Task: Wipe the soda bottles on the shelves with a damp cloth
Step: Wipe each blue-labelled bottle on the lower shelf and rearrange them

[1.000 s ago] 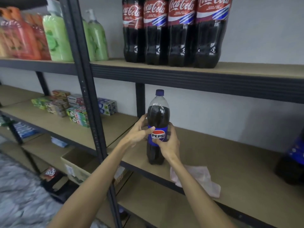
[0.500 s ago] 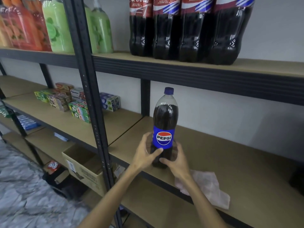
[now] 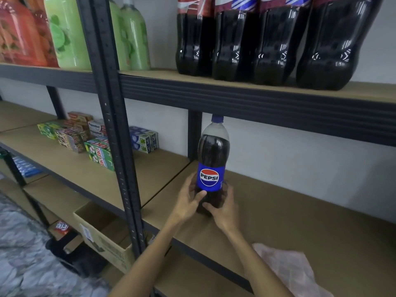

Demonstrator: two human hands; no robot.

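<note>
Soft, dim indoor light with weak shadows. White glints streak the four dark cola bottles (image 3: 235,50) and the blue-labelled Pepsi bottle (image 3: 212,151). The wide lens bows the black metal shelf upright (image 3: 114,125); the grey marbled floor (image 3: 21,264) at lower left is smeared.

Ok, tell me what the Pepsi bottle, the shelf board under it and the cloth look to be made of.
Pepsi bottle: clear glossy plastic, judging by the see-through neck and sharp highlights; a blue printed label wraps it. Shelf board: matte tan, no visible grain, probably fibreboard or similar. Cloth: thin, pale, crumpled; woven fabric or a nonwoven wipe, I cannot tell.
</note>
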